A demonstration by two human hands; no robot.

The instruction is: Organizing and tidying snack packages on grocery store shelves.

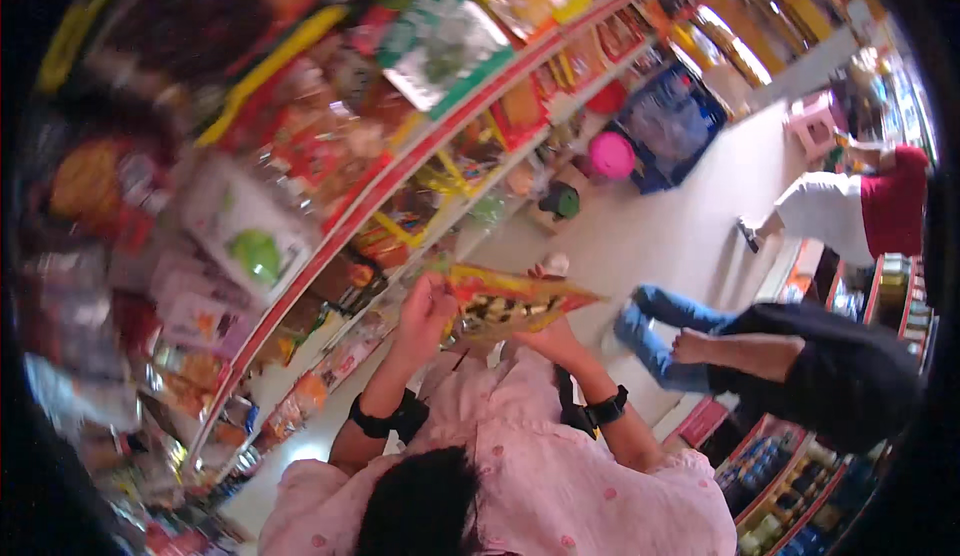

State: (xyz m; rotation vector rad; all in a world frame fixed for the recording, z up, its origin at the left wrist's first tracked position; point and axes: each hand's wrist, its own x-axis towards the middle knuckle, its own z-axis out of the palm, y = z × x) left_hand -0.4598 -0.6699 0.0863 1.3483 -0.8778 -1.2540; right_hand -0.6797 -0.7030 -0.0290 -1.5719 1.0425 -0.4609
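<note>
Here both hands [490, 318] clasp an orange snack packet [510, 301].

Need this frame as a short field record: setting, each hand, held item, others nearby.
setting: shop aisle, packed shelves with red edging on the person's left
left hand: grips the left end of the snack packet
right hand: supports the packet from below
held item: flat orange and red packet, held in front of the chest
wrists: black bands on both
others nearby: person in dark top and jeans; person in red top and white trousers
floor: pink tub
</note>
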